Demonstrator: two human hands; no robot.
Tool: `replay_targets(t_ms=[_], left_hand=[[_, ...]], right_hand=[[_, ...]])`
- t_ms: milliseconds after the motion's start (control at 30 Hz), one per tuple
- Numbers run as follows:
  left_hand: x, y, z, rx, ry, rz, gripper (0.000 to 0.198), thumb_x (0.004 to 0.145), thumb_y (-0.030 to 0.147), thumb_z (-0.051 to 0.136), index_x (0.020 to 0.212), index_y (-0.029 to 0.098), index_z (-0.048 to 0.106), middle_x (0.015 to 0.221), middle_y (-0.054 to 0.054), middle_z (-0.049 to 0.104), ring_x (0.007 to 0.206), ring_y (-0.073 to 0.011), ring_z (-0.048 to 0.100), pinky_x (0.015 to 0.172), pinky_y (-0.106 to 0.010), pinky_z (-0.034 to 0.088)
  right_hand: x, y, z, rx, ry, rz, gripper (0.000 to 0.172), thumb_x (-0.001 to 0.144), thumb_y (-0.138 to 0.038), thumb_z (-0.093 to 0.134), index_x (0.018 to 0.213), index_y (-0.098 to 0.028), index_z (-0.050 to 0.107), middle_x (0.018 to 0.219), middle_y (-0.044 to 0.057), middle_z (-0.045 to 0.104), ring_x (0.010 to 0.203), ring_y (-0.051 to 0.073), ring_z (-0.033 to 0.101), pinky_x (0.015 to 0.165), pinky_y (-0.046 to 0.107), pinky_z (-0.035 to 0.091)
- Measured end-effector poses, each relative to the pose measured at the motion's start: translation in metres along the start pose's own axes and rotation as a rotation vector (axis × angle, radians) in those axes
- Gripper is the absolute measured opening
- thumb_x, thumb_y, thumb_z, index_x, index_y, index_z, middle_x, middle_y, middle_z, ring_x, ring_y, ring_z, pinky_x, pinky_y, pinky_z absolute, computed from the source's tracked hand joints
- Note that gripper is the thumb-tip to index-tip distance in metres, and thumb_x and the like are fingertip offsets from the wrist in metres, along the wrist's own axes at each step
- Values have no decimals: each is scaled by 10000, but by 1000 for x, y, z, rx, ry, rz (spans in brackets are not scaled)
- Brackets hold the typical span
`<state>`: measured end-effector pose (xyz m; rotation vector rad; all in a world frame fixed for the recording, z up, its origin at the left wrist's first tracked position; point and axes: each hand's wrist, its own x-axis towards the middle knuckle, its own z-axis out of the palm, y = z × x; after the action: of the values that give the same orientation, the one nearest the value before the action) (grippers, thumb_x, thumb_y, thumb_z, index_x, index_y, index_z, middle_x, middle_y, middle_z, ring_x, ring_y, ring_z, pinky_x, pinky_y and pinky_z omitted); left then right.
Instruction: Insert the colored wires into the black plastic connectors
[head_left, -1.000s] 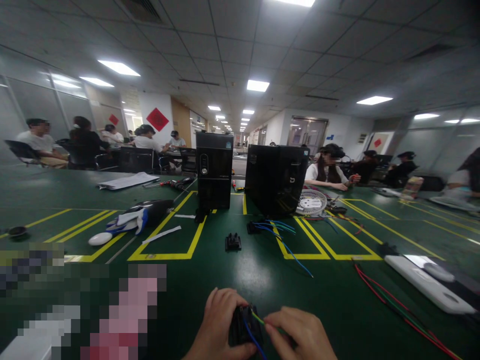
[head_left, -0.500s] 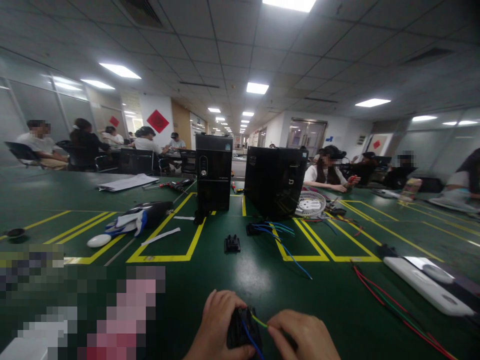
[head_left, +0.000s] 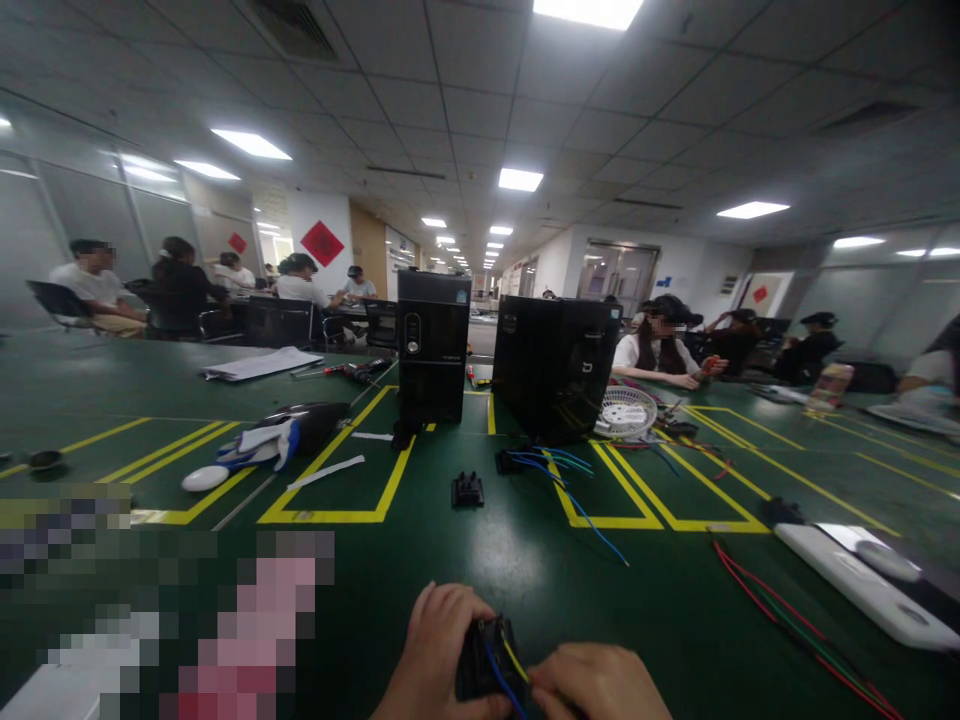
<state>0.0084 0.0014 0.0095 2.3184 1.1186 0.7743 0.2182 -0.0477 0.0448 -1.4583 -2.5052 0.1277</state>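
Well in front of the tall black case (head_left: 433, 345), at the near edge of the green counter (head_left: 525, 560), the left hand (head_left: 439, 655) is wrapped around a small black block (head_left: 484, 660), with its fingers closed over the far side. The right hand (head_left: 600, 685) meets it from the right, fingertips pinched on a yellow wire (head_left: 516, 660) that runs into the block. A blue wire (head_left: 501, 685) trails from the block just beside the yellow one. Between the case and the block lies a small black plug (head_left: 467, 490), and a bundle of blue wires (head_left: 562, 470) sprawls to the right of the case's foot.
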Motion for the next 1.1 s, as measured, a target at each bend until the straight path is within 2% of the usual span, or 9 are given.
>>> replay_targets(t_ms=[100, 300, 433, 500, 700, 800, 933, 1033, 1100], left_hand=[[0, -1, 0, -1, -8, 4, 506, 565, 407, 804, 988, 236, 585, 997, -31, 640, 998, -290, 573, 1016, -542, 306], [0, 1, -2, 0, -25, -3, 518, 571, 422, 801, 1004, 238, 584, 1022, -40, 632, 1040, -299, 554, 1038, -556, 270], [2, 4, -6, 0, -85, -44, 512, 561, 416, 812, 987, 230, 597, 1006, -43, 637, 1035, -303, 556, 1035, -573, 267], [2, 4, -6, -5, -67, -34, 515, 561, 409, 810, 998, 239, 596, 1019, -38, 638, 1040, -302, 555, 1038, -575, 265], [3, -8, 7, 6, 21, -13, 551, 526, 496, 827, 970, 245, 618, 995, -36, 658, 1041, -313, 567, 1027, -561, 294], [6, -16, 17, 21, 37, -29, 367, 664, 465, 764, 950, 272, 641, 968, -19, 682, 1026, -279, 588, 1020, -524, 318], [10, -20, 26, 37, 53, -67, 259, 741, 402, 713, 965, 290, 648, 991, -3, 679, 1060, -270, 580, 1029, -531, 304], [11, -23, 28, 20, 48, -81, 227, 754, 376, 711, 958, 298, 652, 964, 5, 683, 1049, -264, 583, 1030, -540, 303], [12, -26, 27, 4, 11, -53, 335, 683, 415, 762, 975, 299, 645, 964, 3, 682, 1043, -280, 580, 1031, -556, 297]], right_hand=[[-3, 2, -5, -28, 125, 47, 191, 826, -126, 544, 797, -246, 690, 688, -18, 707, 611, 155, 688, 522, 201, 442], [-11, 2, -16, 106, 641, -19, 138, 905, -216, 510, 969, -240, 630, 776, 16, 709, 673, 160, 688, 619, 214, 517], [-18, 1, -19, 360, 942, 251, 124, 929, -277, 501, 1017, -238, 579, 813, 30, 649, 651, 154, 634, 581, 225, 519], [-17, 1, -21, 534, 1032, 365, 162, 934, -335, 492, 1038, -235, 567, 793, 20, 618, 575, 137, 580, 518, 224, 503], [-1, 14, -32, 850, 1078, 585, 431, 835, -481, 598, 1145, -184, 572, 717, -4, 573, 523, 129, 501, 447, 238, 446], [9, 23, -38, 819, 1061, 566, 506, 829, -476, 599, 1231, -173, 549, 726, -4, 568, 558, 136, 498, 480, 251, 438], [31, 30, -51, 759, 1030, 516, 567, 822, -473, 594, 1295, -171, 513, 828, 28, 598, 617, 149, 522, 528, 271, 444], [56, 36, -59, 729, 934, 470, 592, 855, -482, 525, 1343, -154, 453, 903, 54, 602, 632, 145, 528, 539, 274, 445], [77, 39, -59, 714, 788, 445, 555, 886, -474, 471, 1318, -127, 481, 794, 23, 586, 574, 134, 515, 504, 261, 428]])
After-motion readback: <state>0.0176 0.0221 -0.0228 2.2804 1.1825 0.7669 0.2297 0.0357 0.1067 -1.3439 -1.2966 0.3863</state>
